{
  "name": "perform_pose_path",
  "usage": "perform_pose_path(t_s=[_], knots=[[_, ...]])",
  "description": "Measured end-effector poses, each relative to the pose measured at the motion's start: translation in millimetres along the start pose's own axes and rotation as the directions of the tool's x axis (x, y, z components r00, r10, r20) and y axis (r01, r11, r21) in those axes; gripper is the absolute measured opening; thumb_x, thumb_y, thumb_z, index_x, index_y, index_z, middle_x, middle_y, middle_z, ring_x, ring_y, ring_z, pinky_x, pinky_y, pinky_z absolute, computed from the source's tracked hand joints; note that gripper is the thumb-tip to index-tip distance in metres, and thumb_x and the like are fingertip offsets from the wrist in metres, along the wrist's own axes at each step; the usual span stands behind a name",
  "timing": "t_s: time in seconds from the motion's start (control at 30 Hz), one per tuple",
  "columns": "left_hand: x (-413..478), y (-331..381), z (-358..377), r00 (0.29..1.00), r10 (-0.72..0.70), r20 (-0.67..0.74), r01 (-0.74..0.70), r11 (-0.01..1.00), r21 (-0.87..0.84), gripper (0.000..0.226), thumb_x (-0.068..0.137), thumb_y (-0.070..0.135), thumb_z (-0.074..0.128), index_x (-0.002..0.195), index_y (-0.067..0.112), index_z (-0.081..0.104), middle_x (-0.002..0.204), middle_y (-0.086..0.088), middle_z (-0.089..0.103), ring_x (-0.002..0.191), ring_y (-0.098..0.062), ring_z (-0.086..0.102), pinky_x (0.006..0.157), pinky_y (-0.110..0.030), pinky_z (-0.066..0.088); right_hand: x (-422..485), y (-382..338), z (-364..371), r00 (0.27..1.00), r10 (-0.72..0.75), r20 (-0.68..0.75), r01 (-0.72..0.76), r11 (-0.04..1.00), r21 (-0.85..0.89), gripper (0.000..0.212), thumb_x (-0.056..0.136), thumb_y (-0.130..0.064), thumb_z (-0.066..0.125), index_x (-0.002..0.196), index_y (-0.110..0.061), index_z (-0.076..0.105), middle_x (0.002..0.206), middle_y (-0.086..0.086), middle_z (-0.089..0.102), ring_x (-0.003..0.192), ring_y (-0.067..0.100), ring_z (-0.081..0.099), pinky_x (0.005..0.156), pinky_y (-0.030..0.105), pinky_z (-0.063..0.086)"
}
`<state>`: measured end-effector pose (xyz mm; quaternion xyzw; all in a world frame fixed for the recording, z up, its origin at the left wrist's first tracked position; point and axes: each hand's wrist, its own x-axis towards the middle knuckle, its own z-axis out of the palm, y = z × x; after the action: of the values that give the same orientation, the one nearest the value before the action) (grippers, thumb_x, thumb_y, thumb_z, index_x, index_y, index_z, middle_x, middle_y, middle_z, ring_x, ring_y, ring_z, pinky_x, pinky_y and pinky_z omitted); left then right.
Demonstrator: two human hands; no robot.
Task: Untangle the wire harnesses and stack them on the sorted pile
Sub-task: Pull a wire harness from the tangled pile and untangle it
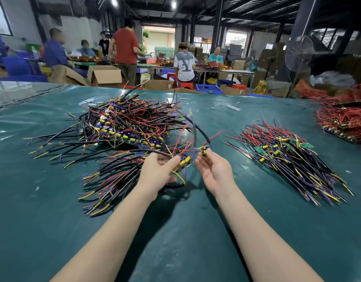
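Pinching the small yellow-capacitor board of one wire harness between thumb and fingertips, the right hand holds it just above the green counter. The harness's black cable loops up and back toward the tangled pile. The left hand, close beside the right, curls its fingers round the board end of a neighbouring harness. The sorted pile lies to the right, apart from both hands. A red wire heap sits at the far right edge.
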<state>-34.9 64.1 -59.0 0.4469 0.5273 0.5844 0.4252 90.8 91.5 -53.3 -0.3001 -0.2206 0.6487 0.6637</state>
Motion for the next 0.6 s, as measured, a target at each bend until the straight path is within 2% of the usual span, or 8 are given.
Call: perform_pose_path(t_s=[0.13, 0.23, 0.33, 0.43, 0.47, 0.5, 0.53, 0.6], knots=[[5, 5, -4, 0.981, -0.027, -0.19, -0.012, 0.98, -0.2, 0.019, 0.086, 0.014, 0.064, 0.077, 0.012, 0.047, 0.076, -0.004, 0.055, 0.063, -0.011, 0.052, 0.04, -0.013, 0.044, 7, -4, -6, 0.963, -0.177, -0.203, 0.149, 0.977, -0.15, 0.028, 0.096, 0.0, 0.042, 0.069, -0.006, 0.047, 0.052, 0.007, 0.051, 0.034, 0.004, 0.051, 0.039, 0.015, 0.047], [9, 9, -7, 0.975, -0.077, -0.207, -0.009, 0.922, -0.387, 0.018, 0.09, 0.019, 0.058, 0.077, 0.01, 0.049, 0.084, -0.007, 0.055, 0.074, -0.016, 0.055, 0.054, -0.019, 0.055, 12, -13, -12, 0.907, -0.303, -0.294, 0.255, 0.948, -0.191, 0.014, 0.095, 0.002, 0.041, 0.094, -0.012, 0.046, 0.065, 0.008, 0.046, 0.044, 0.008, 0.05, 0.039, 0.014, 0.046], [8, 11, -9, 0.998, -0.06, -0.015, 0.059, 0.997, -0.05, 0.039, 0.093, 0.038, 0.048, 0.075, 0.005, 0.055, 0.088, -0.013, 0.055, 0.084, -0.022, 0.054, 0.085, -0.04, 0.055, 12, -15, -13, 0.899, -0.365, -0.244, 0.317, 0.924, -0.214, 0.029, 0.093, 0.003, 0.044, 0.11, -0.02, 0.04, 0.067, 0.007, 0.05, 0.044, 0.005, 0.052, 0.041, 0.014, 0.046], [0, 13, -10, 0.999, 0.041, 0.006, -0.039, 0.895, 0.445, 0.06, 0.093, 0.051, 0.038, 0.083, -0.003, 0.063, 0.089, -0.019, 0.066, 0.084, -0.03, 0.063, 0.086, -0.044, 0.052, 7, -10, -6, 0.915, -0.393, -0.094, 0.341, 0.877, -0.339, 0.029, 0.093, 0.003, 0.046, 0.112, -0.018, 0.043, 0.068, 0.007, 0.053, 0.04, -0.001, 0.053, 0.04, 0.014, 0.046], [-3, 16, -10, 0.994, 0.11, -0.024, -0.084, 0.866, 0.492, 0.061, 0.094, 0.048, 0.038, 0.082, -0.004, 0.066, 0.087, -0.02, 0.067, 0.082, -0.031, 0.063, 0.083, -0.041, 0.053, 5, -8, -5, 0.916, -0.398, -0.037, 0.354, 0.851, -0.387, 0.027, 0.092, 0.003, 0.047, 0.112, -0.016, 0.047, 0.067, 0.007, 0.054, 0.041, -0.001, 0.053, 0.041, 0.014, 0.046], [-5, 18, -10, 0.984, 0.171, -0.046, -0.127, 0.863, 0.489, 0.055, 0.095, 0.043, 0.039, 0.078, -0.003, 0.066, 0.081, -0.018, 0.066, 0.075, -0.03, 0.063, 0.076, -0.036, 0.054, 4, -7, -3, 0.917, -0.399, 0.022, 0.369, 0.825, -0.428, 0.026, 0.091, 0.004, 0.049, 0.111, -0.012, 0.052, 0.067, 0.006, 0.055, 0.042, -0.002, 0.053, 0.041, 0.013, 0.045], [-5, 21, -10, 0.988, 0.141, -0.058, -0.112, 0.928, 0.356, 0.047, 0.097, 0.036, 0.041, 0.076, 0.001, 0.065, 0.077, -0.015, 0.064, 0.067, -0.027, 0.06, 0.067, -0.031, 0.054, 3, -5, -2, 0.916, -0.392, 0.081, 0.383, 0.799, -0.463, 0.025, 0.09, 0.005, 0.051, 0.11, -0.008, 0.057, 0.067, 0.006, 0.056, 0.044, -0.002, 0.053, 0.042, 0.013, 0.045], [-7, 27, -8, 0.995, -0.084, 0.052, 0.086, 0.996, -0.039, 0.035, 0.098, 0.029, 0.04, 0.078, 0.009, 0.062, 0.076, -0.011, 0.058, 0.059, -0.018, 0.055, 0.051, -0.022, 0.052, -2, -1, 1, 0.904, -0.373, 0.211, 0.426, 0.732, -0.532, 0.028, 0.087, 0.006, 0.054, 0.108, -0.008, 0.063, 0.071, 0.003, 0.062, 0.049, -0.004, 0.053, 0.045, 0.013, 0.046]])
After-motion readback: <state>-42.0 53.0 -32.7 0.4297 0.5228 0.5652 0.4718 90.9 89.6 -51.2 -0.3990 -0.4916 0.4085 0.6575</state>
